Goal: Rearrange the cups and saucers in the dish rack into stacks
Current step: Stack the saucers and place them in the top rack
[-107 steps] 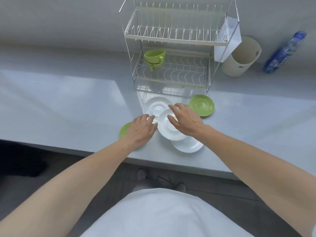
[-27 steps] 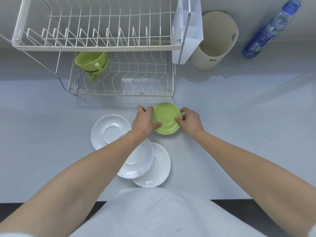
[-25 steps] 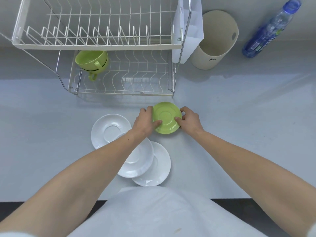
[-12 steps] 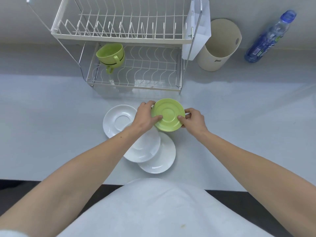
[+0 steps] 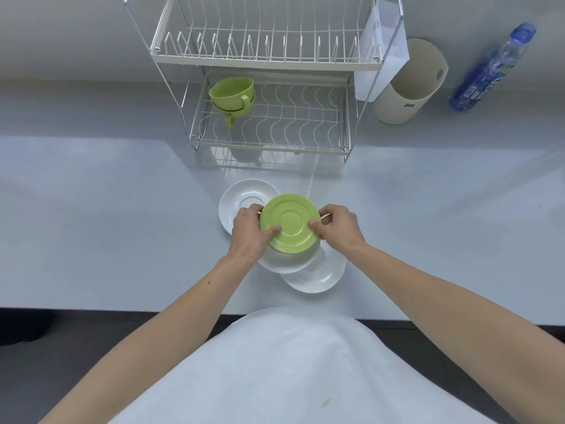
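A green saucer [image 5: 289, 222] is held by its rim between my left hand [image 5: 250, 231] and my right hand [image 5: 339, 225], lifted over the white saucers. Three white saucers lie overlapping on the counter: one at the back left [image 5: 241, 200], one partly hidden under the green one [image 5: 284, 262], one nearest me [image 5: 318, 275]. Two nested green cups [image 5: 233, 94] lie tilted at the left of the lower shelf of the white wire dish rack [image 5: 343, 130]. The rack's upper shelf holds no dishes.
A beige cylindrical container [image 5: 409, 82] stands right of the rack, with a white cutlery holder [image 5: 382, 47] hanging on the rack's right side. A blue plastic bottle [image 5: 489, 68] lies at the far right. The counter's front edge [image 5: 122, 310] runs close to my body.
Both hands have lifted the green saucer and carried it toward me and left, so it now hangs over the middle white saucer. Earlier it rested on the counter right of the white saucers.
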